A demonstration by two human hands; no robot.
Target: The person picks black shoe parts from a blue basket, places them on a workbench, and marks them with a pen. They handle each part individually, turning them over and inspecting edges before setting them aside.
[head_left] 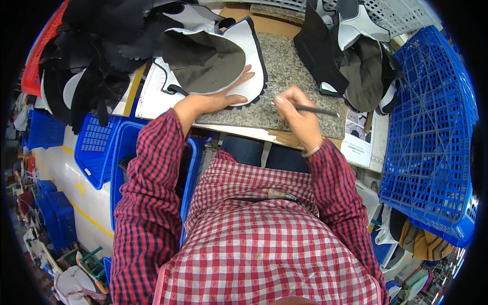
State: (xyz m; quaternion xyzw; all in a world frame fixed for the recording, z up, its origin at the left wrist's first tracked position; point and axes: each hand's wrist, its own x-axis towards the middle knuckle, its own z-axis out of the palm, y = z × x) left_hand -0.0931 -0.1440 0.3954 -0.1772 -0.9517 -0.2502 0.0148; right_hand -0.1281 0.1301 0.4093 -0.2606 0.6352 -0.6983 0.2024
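1. Red-and-white checked shirt (264, 244): nearest item, fills the lower middle; both sleeves run up toward the worktop.
2. Blue plastic crate, near left (104, 147): below the worktop edge, beside the left sleeve.
3. Blue plastic basket, right (432, 137): large, lattice-walled, tilted on its side, just right of the worktop.
4. Granite slab worktop (290, 71): speckled grey, centre of scene, with a wooden front edge.
5. Right hand (300, 119): at the near right part of the slab; grip closed around a thin dark pen-like tool (317, 110), whose free end points right, over the slab. A band sits at the wrist.
6. Left hand (226, 94): at the near left part of the slab; grip fully open, palm down, fingers spread flat, pressing on the shoe-upper piece.
7. Shoe-upper piece (239, 61): white lining with black trim, an olive-grey panel lying over its left part; rests on the left of the slab, under the left hand.
8. Printed paper sheet (358, 137): hangs at the near right edge of the worktop.
9. Pile of black cut pieces (96, 46): far left, heaped over the worktop edge.
10. Stack of upper pieces, black, white and olive (356, 56): far right of the slab.
11. White plastic basket (396, 15): farthest right, behind that stack.
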